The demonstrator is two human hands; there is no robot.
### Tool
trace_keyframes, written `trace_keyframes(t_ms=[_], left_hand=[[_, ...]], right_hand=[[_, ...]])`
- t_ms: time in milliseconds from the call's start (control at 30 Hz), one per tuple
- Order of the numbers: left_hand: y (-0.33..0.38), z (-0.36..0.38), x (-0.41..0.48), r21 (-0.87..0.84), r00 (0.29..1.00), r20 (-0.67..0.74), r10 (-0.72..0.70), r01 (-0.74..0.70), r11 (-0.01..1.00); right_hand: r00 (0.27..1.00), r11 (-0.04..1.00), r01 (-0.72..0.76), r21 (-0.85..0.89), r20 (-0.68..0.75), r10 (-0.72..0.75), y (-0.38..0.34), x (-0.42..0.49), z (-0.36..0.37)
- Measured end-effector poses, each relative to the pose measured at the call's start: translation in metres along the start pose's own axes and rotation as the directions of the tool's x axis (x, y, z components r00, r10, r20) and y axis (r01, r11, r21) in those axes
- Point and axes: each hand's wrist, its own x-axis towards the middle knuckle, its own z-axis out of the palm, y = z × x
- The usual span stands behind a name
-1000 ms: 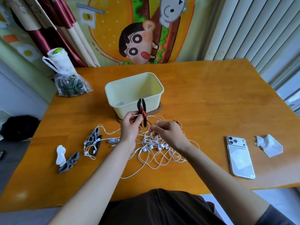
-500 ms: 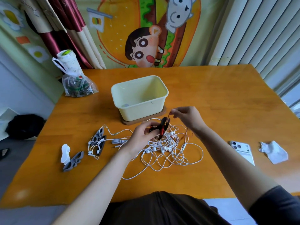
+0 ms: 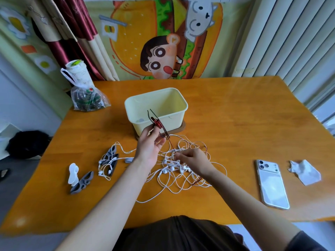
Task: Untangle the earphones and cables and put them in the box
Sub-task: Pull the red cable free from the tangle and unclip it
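Since the earlier frame, the left hand [image 3: 148, 149] is raised from the tangle to the near wall of the box [image 3: 174, 122], and the right hand [image 3: 194, 160] is lowered from beside the box onto the tangle.

1. Left hand: the fingers are curled round the wound middle of the dark cable [image 3: 158, 124]. The cable is held in the air in front of the box. Its two loose ends are seen above the near rim of the box.
2. Right hand: the fingertips are closed in a pinch on the lower strand of the dark cable, just above the white earphones [image 3: 174, 180]. The strand is stretched between the two hands.
3. White earphones: these are left in a loose tangle on the desk [image 3: 235, 124], just in front of the box and under the right hand.
4. Box: it is placed upright on a brown mat [image 3: 183, 126] at the middle of the desk.

Other items on the desk:
- Grey clips [image 3: 82, 182] and a white clip [image 3: 73, 173] are placed to the left of the tangle.
- A phone [image 3: 272, 185] and a crumpled paper [image 3: 304, 172] are placed well to the right.
- A plastic bag [image 3: 87, 100] is placed at the far left corner.
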Motion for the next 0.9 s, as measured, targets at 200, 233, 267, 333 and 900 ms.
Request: trace_keyframes(t_ms=[200, 233, 267, 333, 900], left_hand=[[-0.015, -0.027, 0.014, 0.249, 0.975, -0.21, 0.074, -0.02, 0.968], [-0.016, -0.031, 0.014, 0.337, 0.969, -0.222, 0.106, -0.026, 0.941], [-0.017, -0.036, 0.014, 0.44, 0.965, -0.22, 0.146, -0.036, 0.897], [-0.018, -0.043, 0.011, 0.624, 0.964, -0.154, 0.216, -0.075, 0.778], [-0.007, -0.015, -0.013, 0.511, 0.891, 0.429, -0.149, -0.104, 0.853]], right_hand=[[0.991, 0.989, 0.123, -0.083, 0.055, -0.119, -0.013, -0.008, 0.002], [0.988, 0.985, 0.143, -0.099, 0.066, -0.137, -0.014, -0.008, 0.001], [0.986, 0.98, 0.161, -0.118, 0.07, -0.154, -0.016, -0.008, 0.0], [0.981, 0.966, 0.193, -0.173, 0.05, -0.187, -0.019, -0.004, -0.005], [0.982, 0.952, 0.098, -0.29, -0.13, -0.14, -0.007, 0.035, -0.044]])
